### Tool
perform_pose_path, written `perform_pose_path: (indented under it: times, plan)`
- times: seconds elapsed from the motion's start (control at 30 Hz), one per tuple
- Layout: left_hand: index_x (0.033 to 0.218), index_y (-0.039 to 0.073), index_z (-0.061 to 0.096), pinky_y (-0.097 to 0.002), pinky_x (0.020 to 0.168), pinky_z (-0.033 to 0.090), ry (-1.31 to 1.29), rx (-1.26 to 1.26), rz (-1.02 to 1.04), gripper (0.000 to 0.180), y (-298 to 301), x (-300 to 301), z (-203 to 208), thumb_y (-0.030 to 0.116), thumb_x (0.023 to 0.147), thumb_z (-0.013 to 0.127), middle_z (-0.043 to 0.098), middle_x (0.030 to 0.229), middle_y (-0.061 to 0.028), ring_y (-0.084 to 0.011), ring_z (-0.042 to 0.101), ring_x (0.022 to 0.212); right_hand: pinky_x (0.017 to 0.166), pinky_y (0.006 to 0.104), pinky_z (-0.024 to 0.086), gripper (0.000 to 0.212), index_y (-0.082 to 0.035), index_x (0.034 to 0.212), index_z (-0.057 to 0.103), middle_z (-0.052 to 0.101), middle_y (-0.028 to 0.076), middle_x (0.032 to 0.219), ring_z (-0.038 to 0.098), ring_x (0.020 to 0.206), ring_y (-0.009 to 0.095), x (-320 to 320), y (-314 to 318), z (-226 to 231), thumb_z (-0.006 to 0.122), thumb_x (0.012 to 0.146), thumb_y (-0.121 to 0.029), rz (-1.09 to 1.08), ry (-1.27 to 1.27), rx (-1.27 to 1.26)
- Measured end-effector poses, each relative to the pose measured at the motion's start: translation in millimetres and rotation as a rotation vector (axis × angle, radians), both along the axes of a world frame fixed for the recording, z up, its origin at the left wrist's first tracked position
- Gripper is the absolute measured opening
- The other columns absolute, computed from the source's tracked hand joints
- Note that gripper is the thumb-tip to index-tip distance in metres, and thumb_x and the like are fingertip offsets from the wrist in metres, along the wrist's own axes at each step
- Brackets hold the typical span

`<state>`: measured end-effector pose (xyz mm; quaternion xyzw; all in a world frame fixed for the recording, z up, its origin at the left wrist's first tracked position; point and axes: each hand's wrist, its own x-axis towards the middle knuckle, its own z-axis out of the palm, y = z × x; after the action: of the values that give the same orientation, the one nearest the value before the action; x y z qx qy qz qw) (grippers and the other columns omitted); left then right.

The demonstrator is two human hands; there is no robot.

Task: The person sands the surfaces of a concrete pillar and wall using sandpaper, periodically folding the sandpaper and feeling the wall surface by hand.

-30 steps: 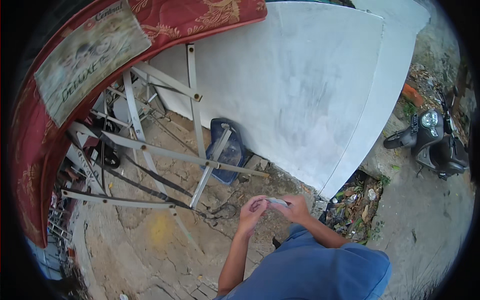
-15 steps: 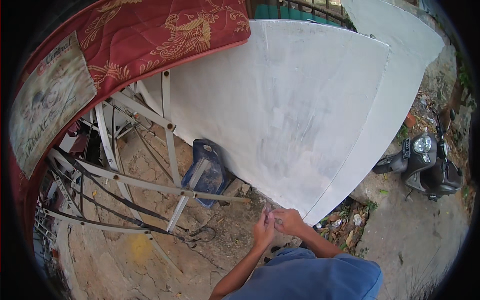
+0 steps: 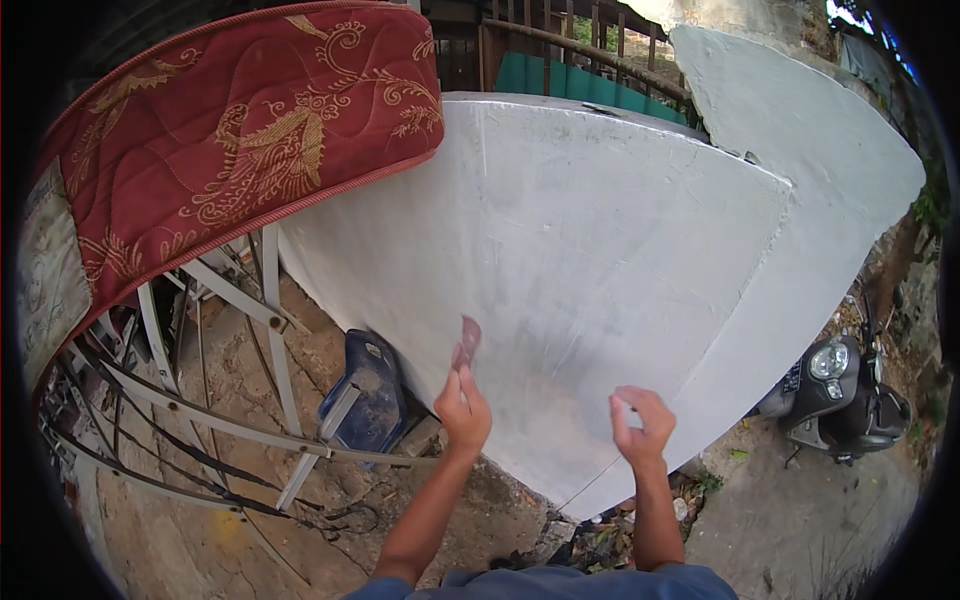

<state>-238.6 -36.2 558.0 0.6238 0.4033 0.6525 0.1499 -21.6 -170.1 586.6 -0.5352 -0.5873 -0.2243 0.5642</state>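
A big white plastered wall (image 3: 600, 260) fills the middle of the view, its face smooth but streaked grey in places, bending back at a corner on the right. The ground (image 3: 190, 530) at its foot is cracked, sandy concrete, out of doors, with a wooden railing (image 3: 590, 55) and green sheeting (image 3: 560, 85) beyond the wall top at the far side.

On the left a red quilted mattress (image 3: 240, 150) with a gold pattern lies draped over a folding metal frame (image 3: 210, 400) of pale bars, which takes up most of the near left ground. A dark blue plastic stool (image 3: 365, 395) leans against the wall base just behind the frame's bars. Far right, a dark scooter (image 3: 840, 400) stands on the concrete (headlamp towards the camera), and dead leaves and litter (image 3: 610, 530) lie at the wall's corner.

Both arms are raised in front of the wall, well apart. The left hand (image 3: 463, 412) is closed on a small reddish-brown sheet (image 3: 466, 342), pinched at its lower end so that it stands up against the white surface. The right hand (image 3: 640, 425) is curled shut with fingers together; whether it holds anything I cannot tell.
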Motion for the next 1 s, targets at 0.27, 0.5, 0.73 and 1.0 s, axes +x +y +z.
perform_pose_path:
  times: [0.27, 0.5, 0.73, 1.0]
  plan:
    - [0.125, -0.014, 0.052, -0.0384, 0.093, 0.052, -0.048, 0.507, 0.09, 0.037, 131.5, 113.4, 125.1, -0.005, 0.09, 0.054, 0.055, 0.128, -0.0316, -0.0418, 0.059, 0.115, 0.052, 0.031, 0.045, 0.01, -0.006, 0.073, 0.061, 0.064, 0.006, 0.071, 0.059, 0.06, 0.023, 64.3, 52.5, 28.8, 0.07, 0.075, -0.001, -0.253, -0.36, 0.241]
    - [0.125, -0.016, 0.052, -0.0481, 0.102, 0.046, 0.041, 0.72, 0.168, 0.039, 163.8, 136.0, 129.5, -0.007, 0.087, 0.055, 0.054, 0.128, -0.0347, -0.0483, 0.05, 0.123, 0.048, 0.0305, 0.037, 0.019, -0.009, 0.062, 0.054, 0.06, 0.003, 0.067, 0.053, 0.053, 0.02, 64.6, 52.8, 10.5, 0.067, 0.074, -0.002, -0.373, -0.494, 0.243]
    - [0.125, -0.017, 0.052, -0.052, 0.103, 0.043, 0.049, 0.764, 0.059, 0.039, 177.9, 131.6, 145.7, -0.005, 0.088, 0.053, 0.053, 0.128, -0.0359, -0.0492, 0.049, 0.125, 0.049, 0.0319, 0.035, 0.017, -0.008, 0.063, 0.054, 0.058, 0.003, 0.067, 0.051, 0.053, 0.02, 70.0, 57.3, 11.5, 0.065, 0.074, -0.001, -0.458, -0.511, 0.216]
    - [0.12, -0.019, 0.054, -0.0483, 0.106, 0.041, -0.058, 0.817, -0.092, 0.032, 200.1, 117.5, 210.1, -0.007, 0.09, 0.05, 0.052, 0.129, -0.036, -0.0496, 0.045, 0.128, 0.049, 0.0345, 0.034, 0.022, -0.008, 0.064, 0.049, 0.05, 0.005, 0.06, 0.046, 0.05, 0.023, 64.2, 58.9, 14.1, 0.064, 0.074, 0.003, -0.513, -0.534, 0.191]
